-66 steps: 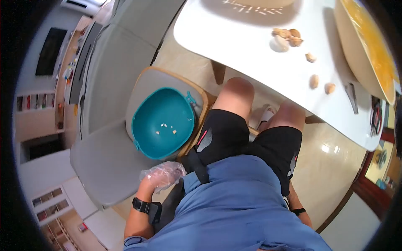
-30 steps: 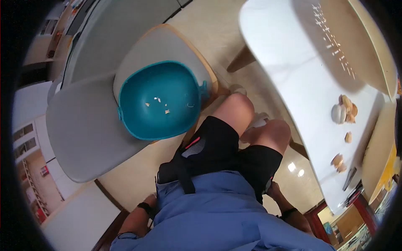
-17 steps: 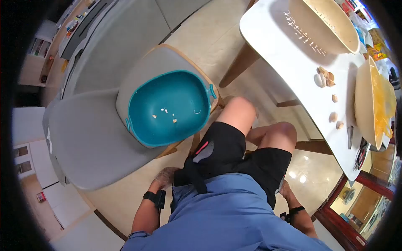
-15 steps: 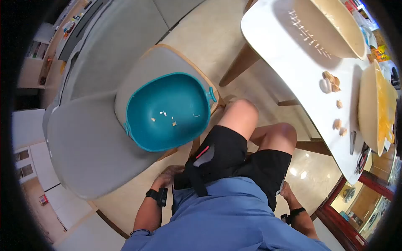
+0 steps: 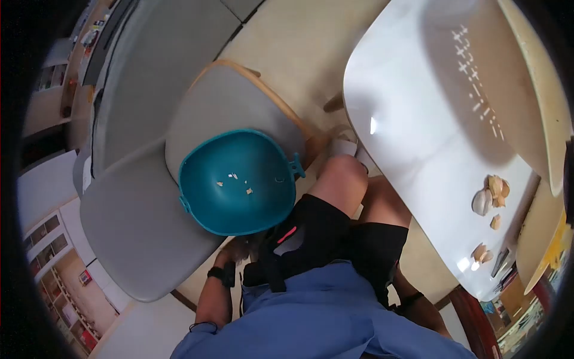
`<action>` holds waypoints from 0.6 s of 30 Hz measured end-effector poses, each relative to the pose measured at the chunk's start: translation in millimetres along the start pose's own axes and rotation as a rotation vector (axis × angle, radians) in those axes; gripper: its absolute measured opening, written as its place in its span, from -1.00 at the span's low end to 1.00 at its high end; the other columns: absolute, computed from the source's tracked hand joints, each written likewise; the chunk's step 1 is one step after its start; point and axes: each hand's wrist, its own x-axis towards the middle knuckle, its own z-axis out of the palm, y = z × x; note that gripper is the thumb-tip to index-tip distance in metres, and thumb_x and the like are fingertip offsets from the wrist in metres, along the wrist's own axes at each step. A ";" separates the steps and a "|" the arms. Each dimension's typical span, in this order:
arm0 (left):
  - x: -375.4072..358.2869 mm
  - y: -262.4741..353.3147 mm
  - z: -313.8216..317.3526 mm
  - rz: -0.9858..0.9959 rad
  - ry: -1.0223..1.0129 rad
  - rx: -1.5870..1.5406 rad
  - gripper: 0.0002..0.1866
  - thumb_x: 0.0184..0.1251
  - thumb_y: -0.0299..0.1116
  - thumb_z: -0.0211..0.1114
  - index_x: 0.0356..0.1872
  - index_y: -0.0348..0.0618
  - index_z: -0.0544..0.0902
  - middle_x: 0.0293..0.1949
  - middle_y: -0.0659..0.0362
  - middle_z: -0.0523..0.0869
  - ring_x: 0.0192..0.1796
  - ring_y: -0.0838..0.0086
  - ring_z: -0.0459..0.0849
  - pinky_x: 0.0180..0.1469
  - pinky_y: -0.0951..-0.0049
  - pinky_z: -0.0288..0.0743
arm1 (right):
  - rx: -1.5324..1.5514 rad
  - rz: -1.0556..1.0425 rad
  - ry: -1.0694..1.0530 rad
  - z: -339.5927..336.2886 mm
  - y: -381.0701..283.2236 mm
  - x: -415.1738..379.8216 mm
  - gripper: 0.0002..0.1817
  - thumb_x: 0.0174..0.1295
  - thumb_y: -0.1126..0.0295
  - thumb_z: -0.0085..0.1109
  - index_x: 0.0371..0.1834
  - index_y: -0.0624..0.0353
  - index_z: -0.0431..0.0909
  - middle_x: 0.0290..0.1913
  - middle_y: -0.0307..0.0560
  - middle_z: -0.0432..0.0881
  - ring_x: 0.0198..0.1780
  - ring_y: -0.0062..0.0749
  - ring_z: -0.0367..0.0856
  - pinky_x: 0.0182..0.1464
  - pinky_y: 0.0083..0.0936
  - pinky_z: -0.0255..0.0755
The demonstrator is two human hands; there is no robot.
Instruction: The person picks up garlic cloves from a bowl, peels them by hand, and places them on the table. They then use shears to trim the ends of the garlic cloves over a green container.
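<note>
My left hand (image 5: 238, 248) is low beside my shorts, just under the front edge of a teal plastic basin (image 5: 203, 209). Its fingers are blurred and partly hidden, so I cannot make out whether they hold anything. My right hand (image 5: 399, 280) hangs by my other thigh, mostly covered by the shorts, with its fingers out of sight. The basin rests on a grey chair (image 5: 125, 239), and several small pale scraps (image 5: 233, 176) lie inside it. Garlic (image 5: 495, 190) in a bulb and loose cloves sits on the white table (image 5: 406, 107) to my right.
A large cream container (image 5: 532, 107) stands at the table's far side, with light spots showing beside it. Another cream container (image 5: 538, 239) is nearer me. A grey sofa (image 5: 161, 72) lies beyond the chair. A table leg (image 5: 335, 103) reaches the floor.
My view has shifted, so the table and garlic appear larger and the basin sits slightly lower in the picture. Both hands stay low at my sides; the right one is more hidden.
</note>
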 end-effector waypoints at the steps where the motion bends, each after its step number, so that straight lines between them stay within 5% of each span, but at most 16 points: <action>1: -8.9 4.5 2.1 0.115 0.100 0.091 -0.58 0.46 -0.40 0.28 0.31 -0.21 0.60 0.14 0.00 0.77 0.12 0.27 0.72 0.17 0.20 0.57 | 0.024 0.050 -0.039 -32.9 20.3 32.1 -0.61 0.30 0.16 0.31 0.06 0.18 0.71 -0.13 0.24 0.77 -0.03 0.18 0.72 0.05 -0.16 0.60; 2: -9.1 0.1 6.0 0.227 0.191 0.186 -0.58 0.45 -0.41 0.29 0.29 -0.24 0.61 0.05 0.04 0.79 0.03 0.37 0.72 0.07 0.27 0.60 | 0.047 0.101 -0.076 -38.4 28.6 49.3 -0.60 0.33 0.14 0.30 0.09 0.18 0.71 -0.08 0.25 0.77 0.03 0.17 0.72 0.11 -0.16 0.58; 3: 6.1 -14.7 10.5 0.307 0.055 -0.393 -0.61 0.51 -0.44 0.22 0.30 -0.27 0.59 0.00 0.10 0.78 -0.03 0.49 0.67 0.04 0.39 0.61 | 0.058 0.075 -0.087 -50.3 30.1 58.6 -0.60 0.33 0.14 0.30 0.09 0.18 0.71 -0.08 0.25 0.77 0.03 0.17 0.72 0.11 -0.16 0.58; 5: 60.7 -59.9 1.2 0.402 0.067 -0.443 -0.61 0.53 -0.46 0.16 0.32 -0.26 0.58 0.04 0.10 0.77 -0.02 0.48 0.67 0.07 0.40 0.60 | -1.216 -0.395 -0.204 -13.5 -23.5 31.4 -0.58 0.30 0.13 0.33 0.10 0.16 0.72 -0.06 0.22 0.78 0.04 0.12 0.73 0.11 -0.17 0.58; 6: 74.5 -86.6 5.7 0.446 0.059 -0.504 -0.61 0.56 -0.49 0.10 0.33 -0.25 0.57 0.08 0.11 0.77 -0.01 0.47 0.68 0.11 0.41 0.60 | -1.449 -0.668 -0.269 15.0 -41.2 10.4 -0.65 0.27 0.16 0.33 0.00 0.14 0.76 -0.11 0.21 0.80 -0.04 0.13 0.76 0.03 -0.12 0.61; 8: 66.9 -123.5 25.3 0.526 0.144 -0.328 -0.61 0.58 -0.47 0.08 0.36 -0.23 0.55 0.14 0.09 0.75 0.03 0.43 0.69 0.12 0.40 0.61 | -1.026 -0.318 -0.376 -20.0 -32.4 43.5 -0.69 0.23 0.17 0.37 -0.14 0.16 0.77 -0.22 0.19 0.81 -0.15 0.15 0.78 -0.08 -0.11 0.62; 9: 68.9 -120.1 18.5 0.647 0.250 -0.131 -0.60 0.61 -0.46 0.05 0.38 -0.22 0.54 0.19 0.08 0.73 0.07 0.39 0.71 0.13 0.39 0.62 | -1.019 -0.353 -0.368 -3.2 -47.4 26.6 -0.69 0.23 0.17 0.37 -0.14 0.16 0.77 -0.22 0.19 0.81 -0.15 0.15 0.78 -0.08 -0.11 0.62; 11: 122.3 -142.9 2.4 1.050 0.466 -0.040 -0.55 0.57 -0.34 0.16 0.38 -0.32 0.54 0.20 -0.02 0.75 0.18 0.30 0.75 0.15 0.36 0.62 | -1.979 -0.625 -0.213 65.2 -107.0 -41.3 -0.60 0.23 0.08 0.44 -0.13 0.24 0.79 -0.29 0.18 0.81 -0.22 0.04 0.81 -0.11 -0.18 0.64; 14: -93.3 -18.7 11.2 0.525 0.446 -0.174 -0.49 0.45 -0.27 0.31 0.31 -0.38 0.61 0.17 -0.10 0.77 0.15 0.28 0.77 0.18 0.33 0.61 | -1.654 -0.620 0.157 123.9 -138.6 -93.7 -0.48 0.30 -0.01 0.43 -0.02 0.31 0.78 -0.28 0.19 0.81 -0.20 -0.06 0.84 -0.07 -0.27 0.65; 16: -83.0 -22.7 16.4 0.647 0.626 -0.049 -0.49 0.36 -0.24 0.40 0.21 -0.42 0.67 0.08 -0.11 0.81 0.07 0.26 0.80 0.12 0.30 0.63 | -1.628 -0.822 0.105 159.8 -155.2 -128.2 -0.45 0.38 -0.03 0.36 0.06 0.32 0.77 -0.24 0.24 0.81 -0.17 -0.10 0.85 -0.05 -0.30 0.65; 18: -118.0 3.1 22.8 0.728 0.711 -0.283 -0.50 0.36 -0.25 0.39 0.20 -0.41 0.68 -0.04 -0.08 0.84 -0.01 0.18 0.81 0.10 0.23 0.63 | -1.544 -0.955 0.001 194.3 -163.1 -150.4 -0.47 0.42 -0.01 0.32 0.09 0.31 0.76 -0.24 0.25 0.82 -0.17 -0.14 0.86 -0.05 -0.30 0.65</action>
